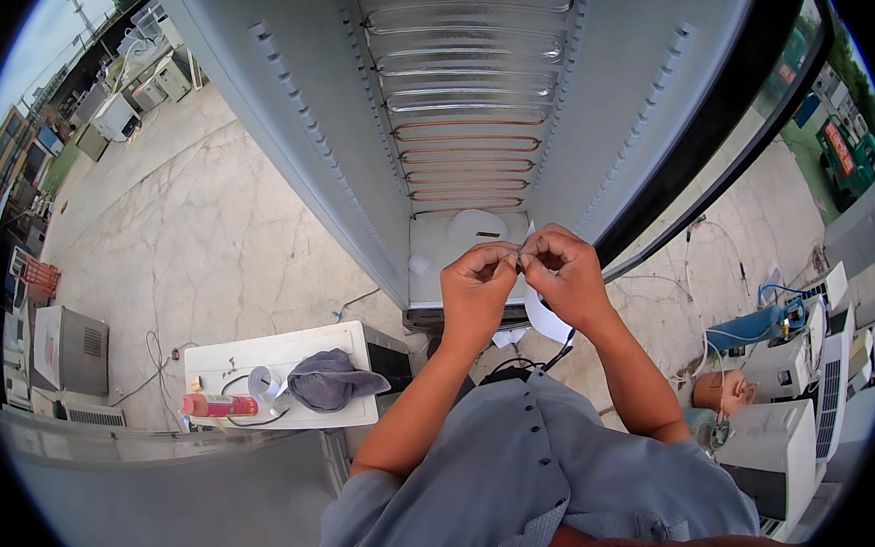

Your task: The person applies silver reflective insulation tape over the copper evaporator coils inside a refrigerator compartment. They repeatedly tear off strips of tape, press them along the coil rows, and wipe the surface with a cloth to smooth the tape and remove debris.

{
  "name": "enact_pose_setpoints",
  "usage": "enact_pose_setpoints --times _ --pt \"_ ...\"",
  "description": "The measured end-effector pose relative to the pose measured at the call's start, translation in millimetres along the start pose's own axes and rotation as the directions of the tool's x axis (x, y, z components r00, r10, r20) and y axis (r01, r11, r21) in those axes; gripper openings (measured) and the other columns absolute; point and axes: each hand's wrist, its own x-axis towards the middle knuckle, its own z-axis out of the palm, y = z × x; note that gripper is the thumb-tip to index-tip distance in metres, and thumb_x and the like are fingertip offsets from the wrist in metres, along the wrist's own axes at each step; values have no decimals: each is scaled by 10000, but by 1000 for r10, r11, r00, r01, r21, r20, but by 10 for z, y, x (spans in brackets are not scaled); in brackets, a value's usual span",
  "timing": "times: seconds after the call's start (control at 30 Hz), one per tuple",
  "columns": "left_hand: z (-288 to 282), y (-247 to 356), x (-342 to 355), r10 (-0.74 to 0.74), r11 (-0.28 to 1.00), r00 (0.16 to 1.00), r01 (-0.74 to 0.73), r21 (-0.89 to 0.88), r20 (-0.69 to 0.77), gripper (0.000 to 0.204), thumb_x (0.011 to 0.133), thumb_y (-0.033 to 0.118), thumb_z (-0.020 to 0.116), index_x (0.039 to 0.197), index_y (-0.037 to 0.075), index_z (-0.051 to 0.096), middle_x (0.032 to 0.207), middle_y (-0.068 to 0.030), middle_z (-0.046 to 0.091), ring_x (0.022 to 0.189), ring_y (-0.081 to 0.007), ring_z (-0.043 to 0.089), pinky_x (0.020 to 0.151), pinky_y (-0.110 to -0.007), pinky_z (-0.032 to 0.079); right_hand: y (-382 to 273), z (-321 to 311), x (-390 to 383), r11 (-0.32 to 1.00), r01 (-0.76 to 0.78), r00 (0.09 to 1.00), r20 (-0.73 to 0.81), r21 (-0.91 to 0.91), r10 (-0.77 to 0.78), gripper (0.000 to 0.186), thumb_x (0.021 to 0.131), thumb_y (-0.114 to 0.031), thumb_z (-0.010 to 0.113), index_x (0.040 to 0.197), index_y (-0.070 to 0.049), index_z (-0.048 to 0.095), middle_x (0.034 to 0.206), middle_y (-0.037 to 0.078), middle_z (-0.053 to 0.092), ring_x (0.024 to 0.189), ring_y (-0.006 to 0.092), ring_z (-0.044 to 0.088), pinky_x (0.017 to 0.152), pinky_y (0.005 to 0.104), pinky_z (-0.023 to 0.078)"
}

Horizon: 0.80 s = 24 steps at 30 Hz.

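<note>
Tall, pale-grey cabinet [468, 121] with silver and copper-coloured tubes across its back stands open on a cracked concrete floor [224, 216] outdoors, ahead of the left grip [476, 285] and right grip [568, 274]. To the grip's left, nearer the body, a white, round-cornered table [224, 355] carries a grey cloth cap [330, 380], a clear plastic cup [263, 381] and a pink-red bottle [221, 405]. Right of the grip, a black-framed glass door [719, 201] hangs open; farther right and nearer lie a blue cylinder [743, 329] and white appliance casings [768, 439]. Both grips' fingertips pinch together at the cabinet's opening; whether anything sits between them cannot be told. A curved white sheet [546, 317] shows just below the right grip.
</note>
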Motion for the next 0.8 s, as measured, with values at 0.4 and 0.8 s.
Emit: enact_pose_setpoints --times 0.4,0.8 --pt "-17 12 38 -96 992 995 97 -77 21 100 931 -24 641 964 -49 733 1024 -106 719 893 -131 657 836 -284 556 107 -22 -2 993 -62 998 -21 96 64 71 858 -10 678 909 39 672 963 66 645 825 131 661 746 270 552" --pt "-63 -12 10 14 999 997 -16 31 70 88 894 -51 672 968 -53 719 1067 -106 701 941 -128 655 830 -262 544 121 -20 -35 982 -111 993 -14 153 114 77 856 -26 693 904 34 685 937 52 650 837 122 664 752 275 545"
